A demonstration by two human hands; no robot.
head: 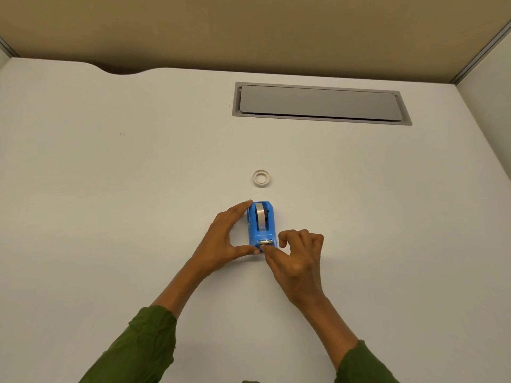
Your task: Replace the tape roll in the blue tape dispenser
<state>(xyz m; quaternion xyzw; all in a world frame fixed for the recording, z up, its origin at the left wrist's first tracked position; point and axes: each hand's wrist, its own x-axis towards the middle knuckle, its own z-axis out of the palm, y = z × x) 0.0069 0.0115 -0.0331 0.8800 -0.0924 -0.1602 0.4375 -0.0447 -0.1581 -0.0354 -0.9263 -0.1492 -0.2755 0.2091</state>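
Green sleeves [143, 346] lead to the left hand [221, 239] spanning the blue tape dispenser [261, 226] lengthwise, its cutter toward the camera, while the right hand [298, 258] pinches there, spare tape roll [261, 178] just beyond on the desk [110, 189]

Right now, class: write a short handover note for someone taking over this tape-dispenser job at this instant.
Left hand: steadies the blue tape dispenser, fingers at its far end, thumb at the near end.
Right hand: thumb at the cutter end; whether it pinches tape, cannot tell.
A roll sits in the dispenser; another roll lies flat on the table beyond it.
Which roll is new is unclear, so done and left cannot be judged.
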